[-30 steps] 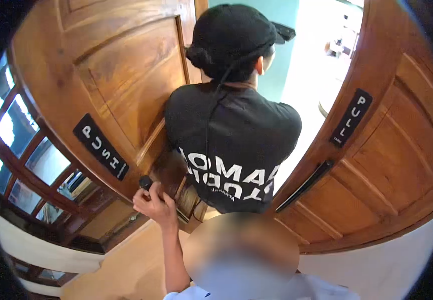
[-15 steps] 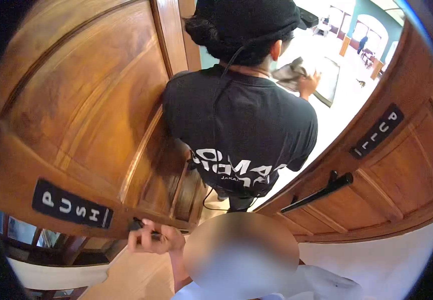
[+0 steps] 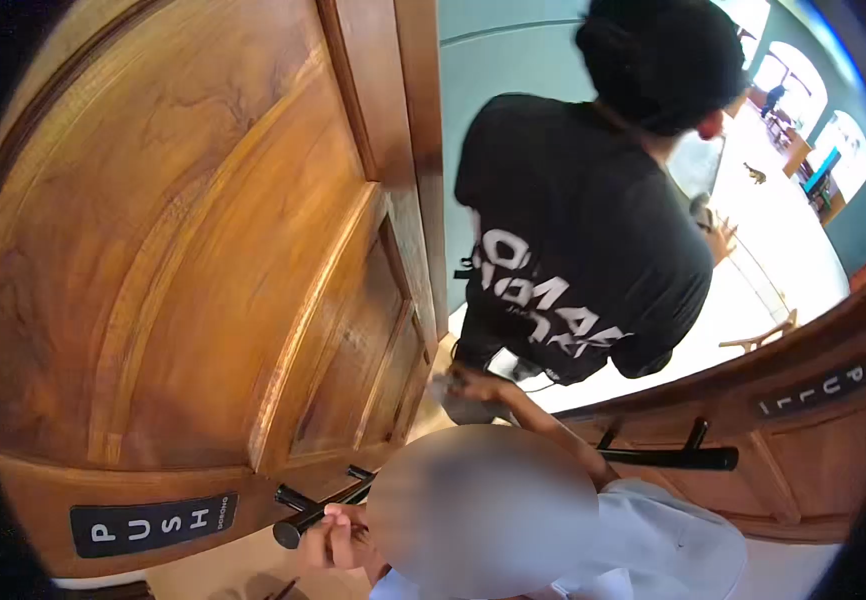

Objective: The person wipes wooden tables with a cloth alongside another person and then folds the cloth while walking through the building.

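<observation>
My left hand (image 3: pixel 338 540) is closed round the black bar handle (image 3: pixel 298 525) of the wooden door on the left. A black PUSH sign (image 3: pixel 153 525) is fixed to that door beside the handle. My right hand (image 3: pixel 478 385) reaches forward from a pale sleeve (image 3: pixel 668 540), between the door's edge and the person in front. Its fingers are bent at a smeared grey thing (image 3: pixel 468 408), cloth-like but not clear. A blurred oval hides the space between my arms.
Just ahead in the doorway is a person in a black T-shirt (image 3: pixel 583 220), one hand (image 3: pixel 721 240) out at the right. Another wooden door (image 3: pixel 803 470) bears a PULL sign (image 3: pixel 813 388) and a black bar handle (image 3: pixel 673 458). Beyond lies a bright room with arched windows (image 3: pixel 793 75).
The person in black has moved forward and to the right in view. My right arm has come into view, reaching forward. My left hand stays on the door handle, now lower in view.
</observation>
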